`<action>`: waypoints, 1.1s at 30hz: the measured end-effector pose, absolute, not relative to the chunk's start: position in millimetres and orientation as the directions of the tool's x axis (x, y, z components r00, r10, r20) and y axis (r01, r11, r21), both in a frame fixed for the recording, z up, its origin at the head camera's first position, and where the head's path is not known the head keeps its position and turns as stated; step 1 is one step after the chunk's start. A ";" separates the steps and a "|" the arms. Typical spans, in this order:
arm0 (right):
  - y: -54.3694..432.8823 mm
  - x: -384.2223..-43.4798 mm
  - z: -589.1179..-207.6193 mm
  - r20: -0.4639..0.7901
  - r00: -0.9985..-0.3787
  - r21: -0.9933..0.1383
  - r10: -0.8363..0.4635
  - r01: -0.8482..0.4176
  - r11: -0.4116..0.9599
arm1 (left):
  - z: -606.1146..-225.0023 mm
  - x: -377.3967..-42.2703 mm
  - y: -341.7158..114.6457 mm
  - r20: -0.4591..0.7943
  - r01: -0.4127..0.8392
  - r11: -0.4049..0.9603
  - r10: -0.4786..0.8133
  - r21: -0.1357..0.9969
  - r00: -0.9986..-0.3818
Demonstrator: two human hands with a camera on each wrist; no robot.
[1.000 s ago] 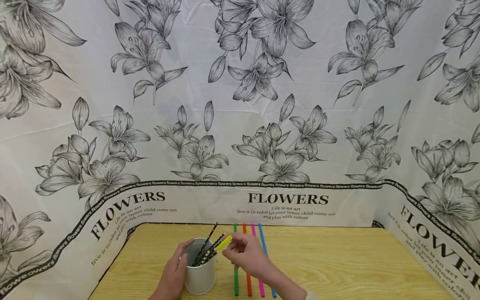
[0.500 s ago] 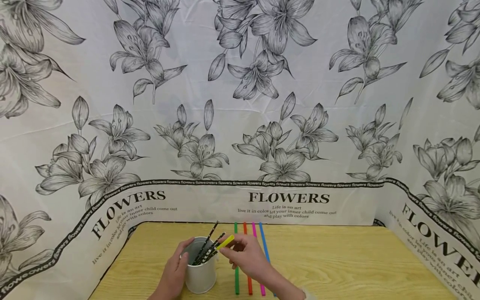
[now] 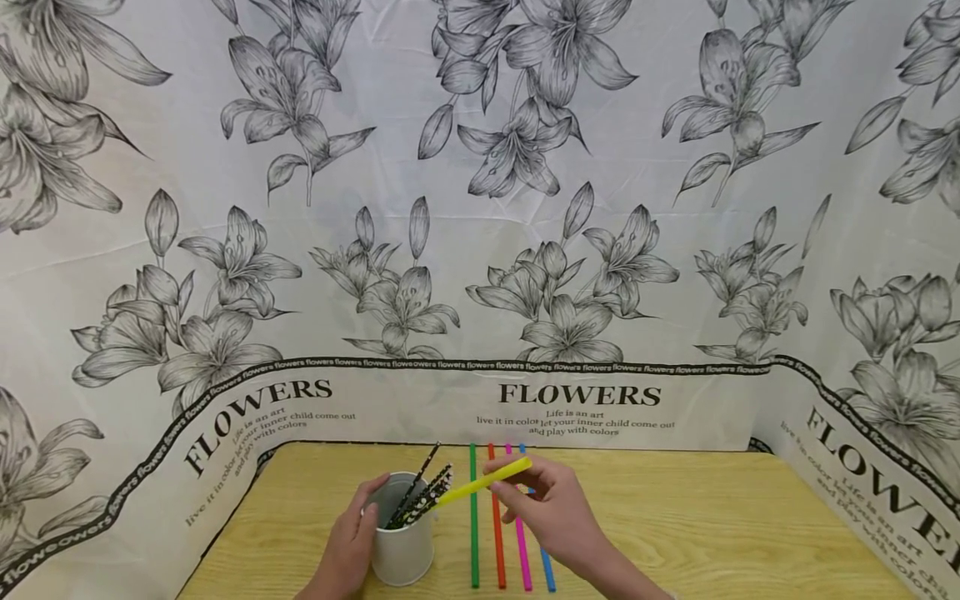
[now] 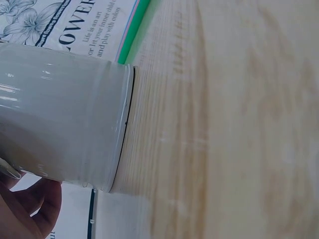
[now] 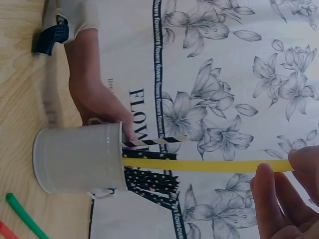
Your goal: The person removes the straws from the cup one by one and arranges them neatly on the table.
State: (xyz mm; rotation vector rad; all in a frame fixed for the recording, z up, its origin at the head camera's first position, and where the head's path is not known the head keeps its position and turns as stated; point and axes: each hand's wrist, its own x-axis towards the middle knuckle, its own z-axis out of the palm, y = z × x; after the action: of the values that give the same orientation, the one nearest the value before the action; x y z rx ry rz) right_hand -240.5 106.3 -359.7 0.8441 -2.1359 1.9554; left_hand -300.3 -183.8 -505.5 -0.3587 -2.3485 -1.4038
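Note:
My left hand (image 3: 347,537) grips a small white metal bucket (image 3: 402,560) that stands upright on the table. Several black straws with white patterns (image 5: 149,180) lean inside it, their tops above the rim. Between thumb and fingers of my right hand (image 3: 561,510) is the upper end of a yellow straw (image 3: 482,482). Its lower end still lies inside the bucket's mouth in the right wrist view, beside the black straws. In the left wrist view, the bucket wall (image 4: 60,112) fills the left side, with a few curled left fingers (image 4: 47,201) below it.
Right of the bucket, a green straw (image 3: 474,521), a red straw (image 3: 497,533), a pink straw (image 3: 522,546) and a blue straw (image 3: 547,567) lie side by side on the wooden table (image 3: 712,525). A flower-printed cloth (image 3: 420,400) rises behind the table and at both sides.
My right hand has moved away from the bucket to the right, and a much longer length of the yellow straw now shows. The left hand and bucket have hardly moved.

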 end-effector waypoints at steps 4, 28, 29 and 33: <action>126.7 -229.4 -349.1 0.499 -0.817 -0.851 -0.289 -0.524 0.014 | -506.2 -300.7 -183.6 0.458 0.412 0.480 0.025 0.774 -0.889; 216.5 -258.7 -338.1 0.521 -0.853 -0.847 0.009 -0.516 0.127 | -504.3 -299.4 -182.3 0.477 0.432 0.497 0.041 0.753 -0.878; 217.8 -263.7 -340.9 0.521 -0.853 -0.848 0.027 -0.514 0.125 | -504.2 -299.4 -182.4 0.475 0.432 0.497 0.045 0.752 -0.879; 222.9 -285.4 -355.2 0.523 -0.845 -0.851 0.107 -0.511 0.127 | -503.3 -299.8 -182.4 0.462 0.421 0.481 0.038 0.769 -0.886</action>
State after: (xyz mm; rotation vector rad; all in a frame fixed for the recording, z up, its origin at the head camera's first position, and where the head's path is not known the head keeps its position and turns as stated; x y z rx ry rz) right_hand -285.4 222.9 -355.2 0.3887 -1.9481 1.7673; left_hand -299.8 -182.4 -503.3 -0.3843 -2.3485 -1.3756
